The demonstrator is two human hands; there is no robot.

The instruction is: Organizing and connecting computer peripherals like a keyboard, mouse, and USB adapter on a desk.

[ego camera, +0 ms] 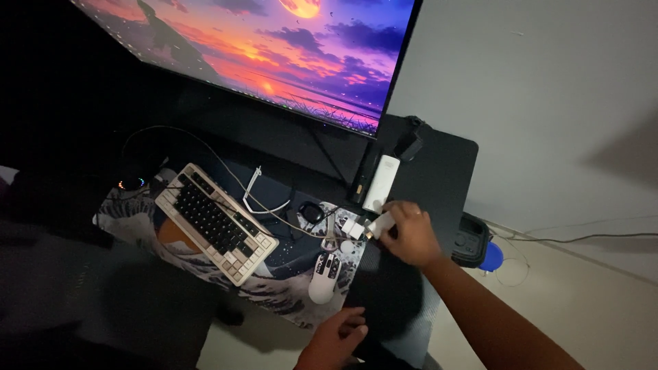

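Observation:
My right hand [409,233] reaches over the right side of the black desk [445,164] and grips a small white plug adapter [381,225] between fingers and thumb. Another small white block [352,227] with a cable lies just left of it. My left hand [334,339] rests at the desk's near edge with its fingers curled and nothing in it, just below a white mouse [323,275]. A tall white cylindrical device [381,182] stands behind the adapter.
A beige and black keyboard [214,223] lies angled on a wave-patterned desk mat [274,288]. A large monitor [274,48] shows a sunset. White cables [257,199] cross the mat. A black and blue object [474,243] sits on the floor at the right.

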